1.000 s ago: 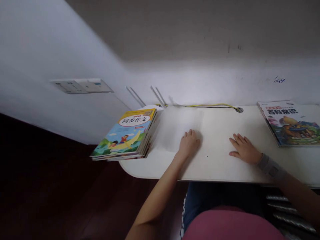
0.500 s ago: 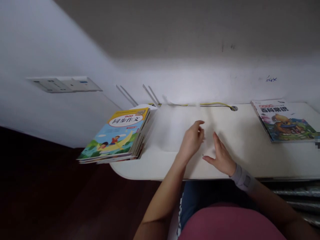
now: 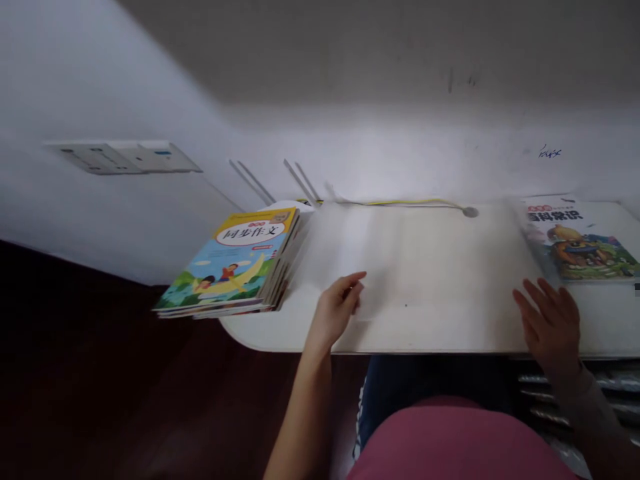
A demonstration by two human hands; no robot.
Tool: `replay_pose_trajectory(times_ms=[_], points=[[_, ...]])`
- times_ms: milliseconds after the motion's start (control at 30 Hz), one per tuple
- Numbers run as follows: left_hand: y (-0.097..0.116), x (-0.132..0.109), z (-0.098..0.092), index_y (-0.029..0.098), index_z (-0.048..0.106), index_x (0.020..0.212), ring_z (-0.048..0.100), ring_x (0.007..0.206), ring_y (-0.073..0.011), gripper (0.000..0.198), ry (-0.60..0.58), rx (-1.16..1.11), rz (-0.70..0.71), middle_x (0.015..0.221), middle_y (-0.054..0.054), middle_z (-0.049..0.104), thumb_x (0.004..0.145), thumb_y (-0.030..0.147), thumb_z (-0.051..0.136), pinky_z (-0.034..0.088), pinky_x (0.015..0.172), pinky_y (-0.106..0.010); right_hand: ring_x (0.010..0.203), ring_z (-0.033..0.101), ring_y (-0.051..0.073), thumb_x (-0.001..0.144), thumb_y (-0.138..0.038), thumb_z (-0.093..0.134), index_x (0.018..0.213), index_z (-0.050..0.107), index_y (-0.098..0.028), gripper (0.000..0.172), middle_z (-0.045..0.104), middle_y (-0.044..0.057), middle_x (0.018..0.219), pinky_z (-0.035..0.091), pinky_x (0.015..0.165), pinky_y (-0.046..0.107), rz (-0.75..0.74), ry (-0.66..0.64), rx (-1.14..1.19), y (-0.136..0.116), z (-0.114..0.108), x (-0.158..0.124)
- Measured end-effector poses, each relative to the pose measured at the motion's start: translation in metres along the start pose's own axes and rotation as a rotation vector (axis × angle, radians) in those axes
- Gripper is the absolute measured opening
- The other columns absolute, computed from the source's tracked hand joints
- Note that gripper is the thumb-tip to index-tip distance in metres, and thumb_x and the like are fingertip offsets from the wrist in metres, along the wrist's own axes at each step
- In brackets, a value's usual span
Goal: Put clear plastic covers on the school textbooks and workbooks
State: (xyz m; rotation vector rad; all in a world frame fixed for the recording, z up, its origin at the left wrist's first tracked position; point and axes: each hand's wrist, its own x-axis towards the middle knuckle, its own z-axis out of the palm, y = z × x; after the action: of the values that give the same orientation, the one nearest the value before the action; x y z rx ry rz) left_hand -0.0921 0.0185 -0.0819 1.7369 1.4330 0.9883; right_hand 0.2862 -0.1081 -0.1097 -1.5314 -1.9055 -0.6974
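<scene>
Pink top [image 3: 457,440] at 5 o'clock. Dark blue trousers [image 3: 440,380], white side marking [image 3: 360,410] toward 6. Greyish wristband [image 3: 593,403], blurred, right wrist, 4 o'clock. Hands [image 3: 336,310] bare.

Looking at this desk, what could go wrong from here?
The book stack seems to jut past the left end of the desk, so a bump from the left hand, nearest to it, might tip it off. The right hand is close to the book at the right and could nudge it askew.

Translucent sheet [image 3: 445,267] and right hand [image 3: 550,323] blurred, sheet's edges indistinct, lower books' [image 3: 277,287] covers hidden.
</scene>
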Motion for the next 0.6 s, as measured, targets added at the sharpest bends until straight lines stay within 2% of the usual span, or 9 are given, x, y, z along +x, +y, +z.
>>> replay_pose_trajectory(times_ms=[67,167,267,367,433,500,533,600], points=[[-0.021,-0.002,0.011,0.017,0.067,0.106,0.056,0.06,-0.0131,0.03,0.0,0.184,0.03,0.07,-0.001,0.06,0.087,0.027,0.046,0.048,0.062,-0.026,0.13,0.045,0.026,0.087,-0.011,0.051,0.125,0.057,-0.025,0.04,0.06,0.008,0.129,0.029,0.11,0.051,-0.035,-0.113,0.003,-0.004,0.007,-0.016],[-0.038,-0.006,0.025,0.017,0.067,0.107,0.063,0.082,-0.0186,0.034,0.006,0.402,0.092,0.092,-0.008,0.064,0.088,0.02,0.04,0.049,0.079,-0.031,0.127,0.049,0.026,0.09,-0.013,0.047,0.117,0.062,-0.023,0.033,0.063,0.008,0.125,0.026,0.11,0.053,-0.051,-0.247,-0.003,-0.007,0.019,-0.031],[-0.042,-0.009,0.031,0.016,0.066,0.112,0.064,0.084,-0.0198,0.037,-0.022,0.513,0.094,0.097,-0.01,0.063,0.089,0.017,0.037,0.049,0.081,-0.032,0.121,0.054,0.026,0.091,-0.018,0.046,0.114,0.063,-0.024,0.03,0.064,0.007,0.124,0.024,0.109,0.054,-0.043,-0.35,0.014,-0.006,0.026,-0.036],[-0.038,-0.006,0.019,0.017,0.065,0.114,0.064,0.086,-0.019,0.034,-0.013,0.542,0.145,0.103,-0.011,0.061,0.09,0.023,0.04,0.05,0.081,-0.031,0.119,0.055,0.027,0.09,-0.032,0.049,0.118,0.061,-0.022,0.032,0.063,0.009,0.125,0.026,0.108,0.053,-0.051,-0.381,0.078,-0.003,0.029,-0.039],[-0.036,0.005,-0.007,0.017,0.063,0.115,0.062,0.095,-0.0203,0.034,0.063,0.57,0.214,0.109,-0.011,0.06,0.091,0.03,0.043,0.049,0.087,-0.032,0.12,0.054,0.028,0.088,-0.038,0.052,0.12,0.059,-0.02,0.038,0.063,0.011,0.124,0.028,0.107,0.052,-0.062,-0.342,0.117,-0.001,0.032,-0.042],[-0.039,0.021,-0.051,0.014,0.061,0.115,0.056,0.11,-0.0241,0.036,0.21,0.666,0.23,0.116,-0.014,0.059,0.09,0.034,0.046,0.043,0.098,-0.037,0.118,0.056,0.027,0.089,-0.037,0.051,0.122,0.057,-0.018,0.038,0.065,0.012,0.12,0.031,0.106,0.05,-0.054,-0.275,0.138,0.001,0.035,-0.046],[-0.044,0.031,-0.078,0.011,0.06,0.116,0.053,0.115,-0.0269,0.038,0.27,0.748,0.186,0.12,-0.016,0.058,0.088,0.035,0.048,0.04,0.101,-0.04,0.115,0.057,0.026,0.089,-0.035,0.05,0.122,0.056,-0.018,0.037,0.066,0.012,0.118,0.033,0.105,0.048,-0.046,-0.245,0.142,0.002,0.037,-0.048],[-0.057,0.048,-0.136,0.005,0.057,0.113,0.049,0.118,-0.0334,0.046,0.379,0.9,-0.021,0.125,-0.022,0.054,0.084,0.04,0.054,0.039,0.099,-0.049,0.109,0.061,0.024,0.091,-0.034,0.048,0.122,0.056,-0.018,0.035,0.067,0.011,0.114,0.035,0.103,0.046,-0.035,-0.216,0.142,0.004,0.04,-0.05]])
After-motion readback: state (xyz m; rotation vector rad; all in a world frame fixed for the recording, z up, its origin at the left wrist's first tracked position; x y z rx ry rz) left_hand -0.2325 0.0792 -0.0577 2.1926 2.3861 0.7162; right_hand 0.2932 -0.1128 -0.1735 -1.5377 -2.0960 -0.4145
